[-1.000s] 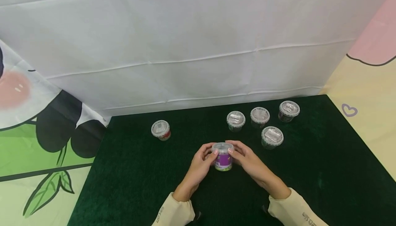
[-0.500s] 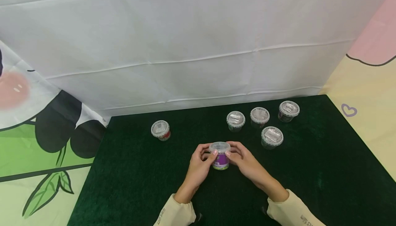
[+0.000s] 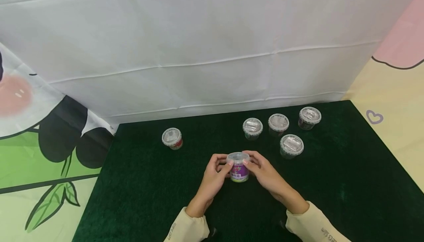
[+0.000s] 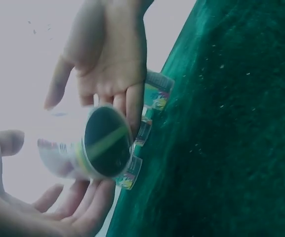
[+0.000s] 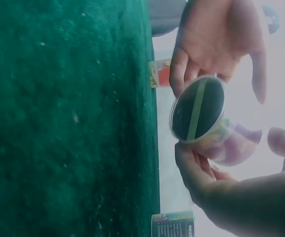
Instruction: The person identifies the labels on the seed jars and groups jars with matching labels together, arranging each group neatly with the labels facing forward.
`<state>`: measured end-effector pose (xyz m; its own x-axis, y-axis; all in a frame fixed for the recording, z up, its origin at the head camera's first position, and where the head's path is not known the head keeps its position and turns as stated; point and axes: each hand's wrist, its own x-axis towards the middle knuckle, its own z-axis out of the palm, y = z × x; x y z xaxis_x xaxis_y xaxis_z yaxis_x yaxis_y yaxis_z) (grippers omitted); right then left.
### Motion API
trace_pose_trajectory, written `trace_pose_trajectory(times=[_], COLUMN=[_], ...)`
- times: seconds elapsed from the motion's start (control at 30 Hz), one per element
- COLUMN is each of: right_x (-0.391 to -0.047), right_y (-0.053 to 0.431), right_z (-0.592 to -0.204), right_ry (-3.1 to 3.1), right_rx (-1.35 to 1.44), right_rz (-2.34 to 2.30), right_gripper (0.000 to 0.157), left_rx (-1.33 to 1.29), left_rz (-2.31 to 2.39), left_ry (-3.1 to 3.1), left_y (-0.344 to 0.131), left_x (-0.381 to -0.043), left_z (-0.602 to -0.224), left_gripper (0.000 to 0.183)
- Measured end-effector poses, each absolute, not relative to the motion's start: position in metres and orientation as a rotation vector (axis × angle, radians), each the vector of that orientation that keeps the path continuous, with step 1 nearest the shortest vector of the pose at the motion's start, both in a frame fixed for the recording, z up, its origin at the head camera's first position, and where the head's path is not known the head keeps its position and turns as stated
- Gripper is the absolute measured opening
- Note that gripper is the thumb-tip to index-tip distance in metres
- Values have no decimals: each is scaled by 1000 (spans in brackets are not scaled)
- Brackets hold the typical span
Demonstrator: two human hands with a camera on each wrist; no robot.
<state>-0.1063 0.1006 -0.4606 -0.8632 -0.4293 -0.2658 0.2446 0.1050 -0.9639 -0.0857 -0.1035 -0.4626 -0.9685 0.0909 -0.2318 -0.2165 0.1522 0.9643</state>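
Between both hands is a small clear plastic tub (image 3: 238,172) with a purple and green label and a translucent lid, lifted off the dark green cloth. My left hand (image 3: 214,177) grips its left side, thumb at the front and the other fingers curled behind. From the right, my right hand (image 3: 266,175) holds it the same way. In the left wrist view the dark underside of the tub (image 4: 107,142) shows, crossed by a yellow-green strip. The right wrist view also shows that underside, with my right hand (image 5: 221,187) beside it.
Several similar lidded tubs stand on the green table (image 3: 139,194): one with a red label (image 3: 172,139) at the back left, the others at the back right, the nearest being a tub (image 3: 291,146) beyond my right hand. A white cloth wall (image 3: 205,84) rises behind.
The held tub has turned between the hands, so printed lettering on its label now faces forward. It shifted slightly left and then back right. The standing tubs stay put.
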Motion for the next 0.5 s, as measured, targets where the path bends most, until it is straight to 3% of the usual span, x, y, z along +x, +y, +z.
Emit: trace_pose_trajectory(times=[0.5], right_x=[-110], right_y=[109], right_z=[-456], right_ry=[1685], right_rx=[-207], right_rz=[-1828], right_gripper=[61], left_rx=[-53], left_rz=[1905], left_ry=[2028], left_y=[-109], left_x=[-87], left_z=[-461], left_gripper=[52])
